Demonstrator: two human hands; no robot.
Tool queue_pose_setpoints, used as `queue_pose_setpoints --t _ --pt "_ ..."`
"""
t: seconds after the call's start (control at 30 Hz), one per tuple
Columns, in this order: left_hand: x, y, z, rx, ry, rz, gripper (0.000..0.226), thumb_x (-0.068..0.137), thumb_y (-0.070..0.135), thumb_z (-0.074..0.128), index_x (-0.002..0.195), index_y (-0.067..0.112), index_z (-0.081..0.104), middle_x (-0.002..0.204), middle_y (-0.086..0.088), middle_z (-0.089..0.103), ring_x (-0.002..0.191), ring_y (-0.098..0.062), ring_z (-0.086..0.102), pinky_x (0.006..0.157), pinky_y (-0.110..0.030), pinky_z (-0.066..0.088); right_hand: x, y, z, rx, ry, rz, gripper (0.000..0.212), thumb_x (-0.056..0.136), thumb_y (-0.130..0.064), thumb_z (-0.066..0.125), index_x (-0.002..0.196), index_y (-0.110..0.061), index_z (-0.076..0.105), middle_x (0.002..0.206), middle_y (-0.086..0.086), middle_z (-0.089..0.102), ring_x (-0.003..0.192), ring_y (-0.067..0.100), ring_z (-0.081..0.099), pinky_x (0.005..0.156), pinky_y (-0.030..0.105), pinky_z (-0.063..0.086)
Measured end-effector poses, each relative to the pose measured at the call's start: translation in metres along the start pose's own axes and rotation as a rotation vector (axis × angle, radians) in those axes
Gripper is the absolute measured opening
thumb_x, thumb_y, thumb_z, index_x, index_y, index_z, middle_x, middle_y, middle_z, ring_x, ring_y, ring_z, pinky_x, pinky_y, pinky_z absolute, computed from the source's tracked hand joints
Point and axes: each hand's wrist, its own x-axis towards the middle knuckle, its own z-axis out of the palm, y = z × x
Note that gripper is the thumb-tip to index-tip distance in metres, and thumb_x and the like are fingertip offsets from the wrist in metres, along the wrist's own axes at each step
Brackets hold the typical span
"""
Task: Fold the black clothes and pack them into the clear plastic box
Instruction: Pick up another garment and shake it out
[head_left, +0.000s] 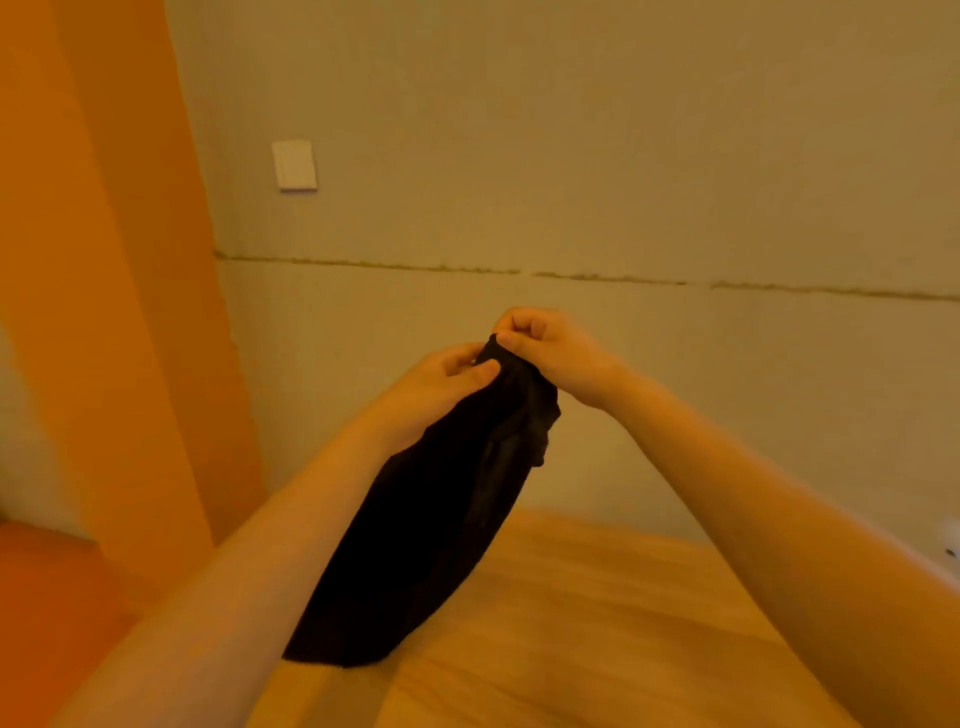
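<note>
The black garment (431, 525) hangs in the air above the wooden table (597, 623), held up by its top edge. Its long axis runs from the gathered upper end, at about 1 o'clock, down to the loose lower hem at about 7 o'clock. The cloth is bunched and narrow at the top and widens toward the bottom. Whether the hem touches the table cannot be told.

The left hand (441, 384) pinches the upper edge from the 9 o'clock side, thumb pressed against the cloth with the fingers curled behind it. The right hand (545, 348) grips the same edge from the 3 o'clock side, fingers curled into a fist around the fabric. The two hands are just beside each other, with only the bunched cloth between them.

Behind the hands stands a pale wall (571, 156) with a cracked horizontal seam. A white wall switch (294, 164) sits at 11 o'clock from the hands. An orange panel (104, 260) fills the 9 o'clock side. At the 3 o'clock frame edge a small white object (949, 540) shows, too cut off to identify.
</note>
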Motion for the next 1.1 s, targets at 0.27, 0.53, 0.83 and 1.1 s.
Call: queue_pose_setpoints --t 0.27,0.53,0.83,1.1 --pt "0.032 0.04 0.038 0.204 -0.252 -0.03 0.008 0.088 0.02 0.062 0.087 0.016 0.069 0.082 0.001 0.07 0.079 -0.011 0.067 0.072 -0.021 0.052 -0.043 -0.01 -0.098 -0.402 -0.118 0.19 0.008 0.087 -0.021 0.063 0.079 -0.021 0.064 0.074 -0.004 0.063 0.072 0.011 0.059 0.072 0.028 0.047" --pt "0.016 0.055 0.055 0.401 -0.261 -0.119 0.022 0.095 0.027 0.05 0.086 0.02 0.068 0.083 0.004 0.071 0.081 -0.011 0.066 0.08 -0.027 0.051 -0.088 -0.013 -0.158 -0.586 -0.163 0.3 0.017 0.085 -0.026 0.065 0.071 -0.016 0.068 0.069 -0.001 0.062 0.069 0.015 0.058 0.069 0.029 0.047" --pt "0.026 0.096 0.08 0.489 -0.027 0.054 0.023 0.094 0.032 0.052 0.083 0.015 0.063 0.082 0.001 0.064 0.074 -0.008 0.06 0.07 -0.019 0.048 -0.12 0.001 -0.181 -0.356 0.03 0.262 0.024 0.095 -0.02 0.05 0.072 -0.016 0.054 0.067 -0.002 0.055 0.062 0.01 0.051 0.06 0.022 0.039" --pt "0.002 -0.009 0.063 0.377 0.035 -0.216 0.03 0.094 0.033 0.053 0.078 0.009 0.061 0.075 -0.008 0.057 0.069 -0.019 0.054 0.066 -0.027 0.038 -0.137 0.058 -0.136 -0.262 -0.006 0.381 0.018 0.093 -0.015 0.053 0.078 -0.017 0.063 0.078 -0.002 0.061 0.072 0.01 0.058 0.061 0.016 0.045"
